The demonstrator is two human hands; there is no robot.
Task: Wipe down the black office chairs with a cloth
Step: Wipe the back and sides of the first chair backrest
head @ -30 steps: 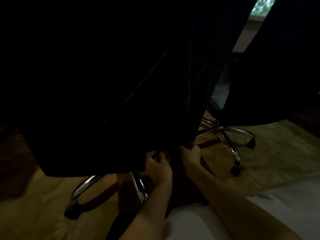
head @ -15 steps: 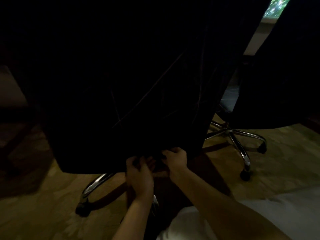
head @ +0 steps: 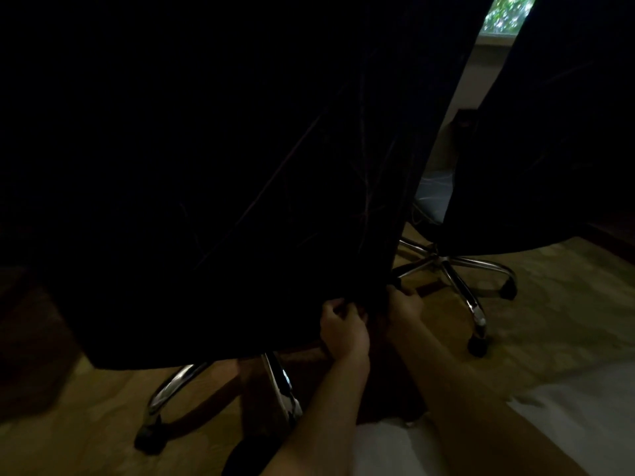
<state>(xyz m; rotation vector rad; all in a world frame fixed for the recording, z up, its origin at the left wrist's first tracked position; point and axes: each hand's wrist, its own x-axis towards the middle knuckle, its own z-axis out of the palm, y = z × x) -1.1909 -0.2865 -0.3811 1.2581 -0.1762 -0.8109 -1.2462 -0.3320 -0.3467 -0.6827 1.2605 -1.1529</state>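
Black upholstery filled most of the view: the back of the near office chair (head: pixel 223 173) was seen close up, its lower right corner reaching down toward the floor. That corner was flanked by both hands. The left hand (head: pixel 343 329) was held against the lower edge with its fingers curled at the fabric, and the right hand (head: pixel 403 304) was set at the side edge, its fingertips lost in the dark seam. Whether a cloth was gripped in either hand could not be told, as the scene was too dim. Beneath the chair, chrome legs (head: pixel 275 383) of a star base were spread, ending in a black caster (head: pixel 149 439). A second black chair (head: pixel 549 149) was placed just to the right, on its own chrome base (head: pixel 457 280) with casters. Both were stood on a tan patterned carpet (head: pixel 567 304), with darker wooden flooring seen at the far left and right margins. Between the two chair backs, a pale wall and a window (head: pixel 505 15) with green foliage were visible. Pale clothing (head: pixel 567 407) was seen at the lower right.
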